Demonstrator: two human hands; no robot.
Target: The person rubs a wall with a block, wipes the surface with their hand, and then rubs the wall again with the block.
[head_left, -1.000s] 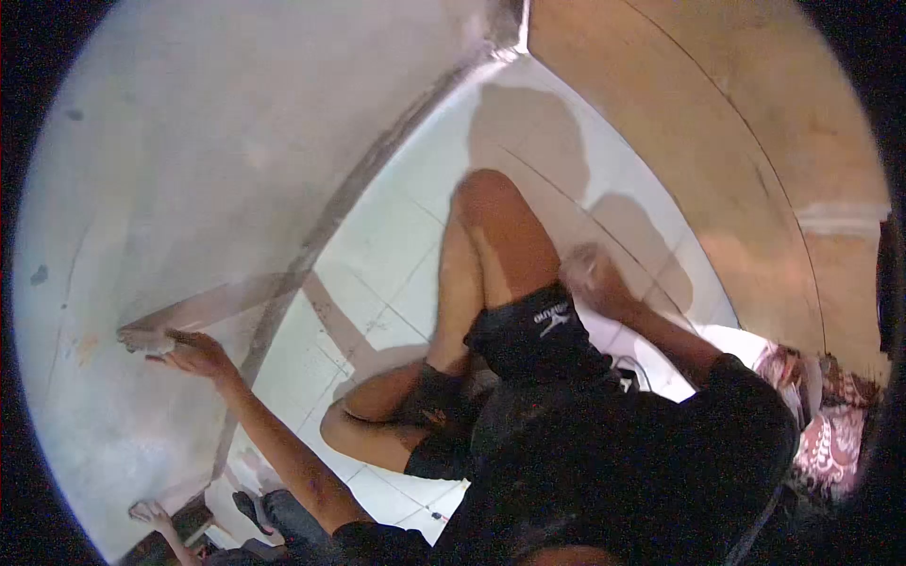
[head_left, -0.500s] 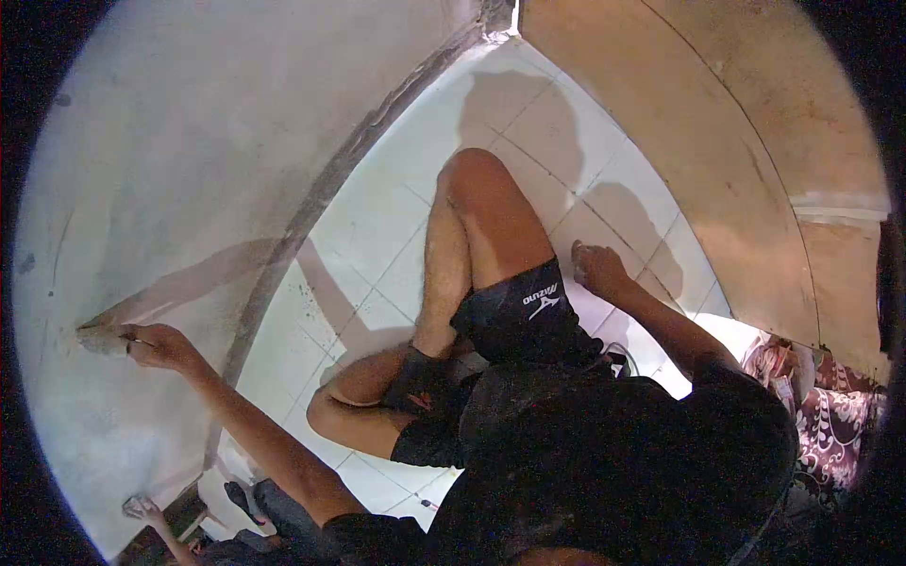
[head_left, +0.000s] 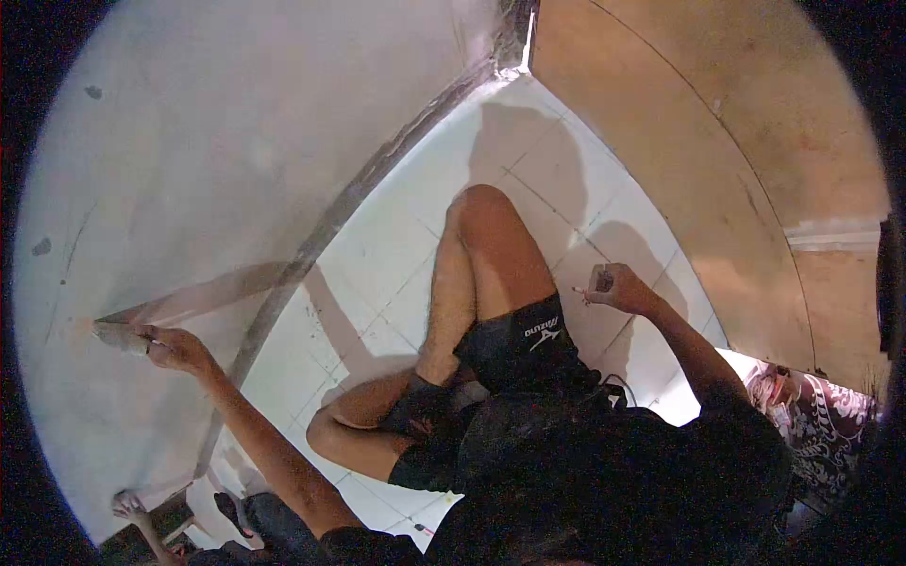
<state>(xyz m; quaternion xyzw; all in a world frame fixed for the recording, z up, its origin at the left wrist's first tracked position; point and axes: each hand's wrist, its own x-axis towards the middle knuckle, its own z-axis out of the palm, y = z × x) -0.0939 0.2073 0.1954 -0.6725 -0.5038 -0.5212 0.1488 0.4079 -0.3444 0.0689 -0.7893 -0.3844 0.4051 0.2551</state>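
At the left, my left hand [head_left: 179,351] grips a pale flat hand tool [head_left: 123,338], its wide end against the whitish wall [head_left: 217,132]. The tool's exact kind is too blurred to tell. My right hand [head_left: 618,288] is raised over the tiled floor near my knee, with its fingers curled. A thin white stick like a cigarette [head_left: 578,291] pokes out from its fingertips. My bent legs [head_left: 500,255] lie between the two hands.
Brown panels [head_left: 679,141] rise at the right, meeting the wall in a far corner. White floor tiles [head_left: 377,264] lie between them. At bottom left another person's hand [head_left: 130,509] is at the wall. Patterned fabric [head_left: 830,415] hangs at the right.
My right hand has turned and shifted slightly, so the white stick now shows. My left hand stays at the wall with the tool. The whole view has shifted a little.
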